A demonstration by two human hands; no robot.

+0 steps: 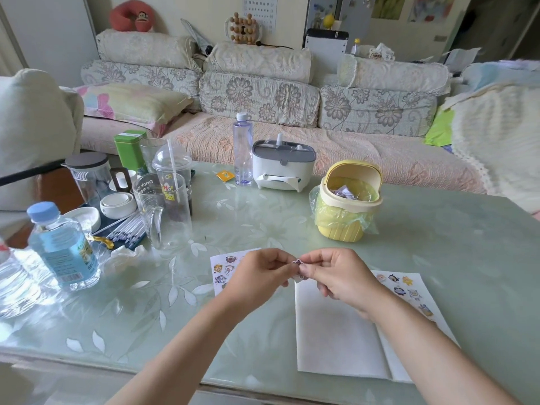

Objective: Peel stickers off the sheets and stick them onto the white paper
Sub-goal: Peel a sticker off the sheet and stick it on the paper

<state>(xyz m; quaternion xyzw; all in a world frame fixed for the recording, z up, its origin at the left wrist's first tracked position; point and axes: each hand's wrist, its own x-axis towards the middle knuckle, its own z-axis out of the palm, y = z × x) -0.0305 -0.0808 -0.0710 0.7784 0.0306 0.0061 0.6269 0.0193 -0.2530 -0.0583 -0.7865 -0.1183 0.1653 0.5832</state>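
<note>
Both grips met in the air just above the surface [438, 229]. The left grip [260, 273] and the right grip [336, 276] each had fingertips curled in and pinched on one small sticker [297, 262] between them. The step looked like freeing that sticker from its backing, or readying it for the paper [336, 340].

To do it well, one grip should probably take only an edge, so that the sticky side did not fold onto itself or cling to a fingertip. The other could then let go and hold the paper flat. The paper lay just below and to the right, so a short move down would do. Laying one edge first and smoothing across would likely avoid creases.

The sticker was tiny, dark purplish with a pale rim, its picture too small to read. A pale scrap showed just under it; whether that was backing could not be told. The left sheet [222, 270] lay partly under the left grip, with cartoon figures on it. The right sheet [409, 290] lay beside the paper, its edge tucked under it. The visible paper was bare of stickers, so the task seemed early.
</note>
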